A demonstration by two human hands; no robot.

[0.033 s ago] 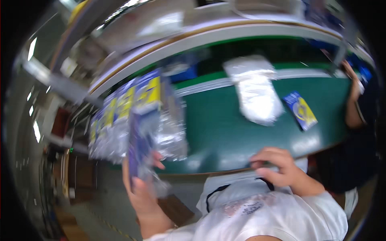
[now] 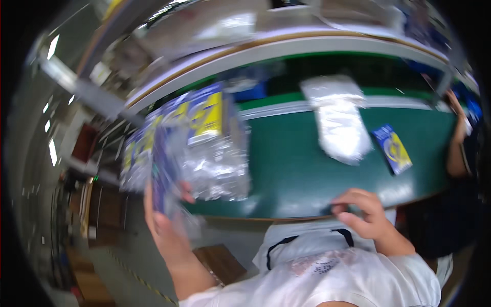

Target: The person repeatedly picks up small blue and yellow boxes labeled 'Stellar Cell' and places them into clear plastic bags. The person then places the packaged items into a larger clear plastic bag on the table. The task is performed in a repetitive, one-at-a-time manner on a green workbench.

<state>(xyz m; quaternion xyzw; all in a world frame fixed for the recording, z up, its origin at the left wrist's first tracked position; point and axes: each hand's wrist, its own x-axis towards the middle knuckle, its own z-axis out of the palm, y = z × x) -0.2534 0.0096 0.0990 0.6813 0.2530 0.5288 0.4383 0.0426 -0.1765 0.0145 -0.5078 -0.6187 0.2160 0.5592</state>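
Blurred by motion, a clear plastic bag with a blue-purple card in it [image 2: 168, 166] stands nearly upright in my left hand [image 2: 166, 227], whose fingers and thumb close round its lower end. It hangs in front of a row of similar clear bags with blue and yellow cards [image 2: 217, 163] at the left of the green table. My right hand [image 2: 360, 212] hovers at the table's near edge, fingers bent and thumb apart, with nothing visible in it. Farther back lie a stack of clear plastic bags [image 2: 342, 130] and a single blue and yellow card [image 2: 393, 149].
The green table [image 2: 286, 174] runs across in front of me under a shelf [image 2: 286, 43]. At the far right another person's arm [image 2: 456, 146] reaches over the table's end. A cardboard box [image 2: 220, 261] is on the floor below the near edge.
My left hand has shifted left with the bag, uncovering more of the bag row. The whole view has slid slightly; my right hand keeps its pose by the edge.
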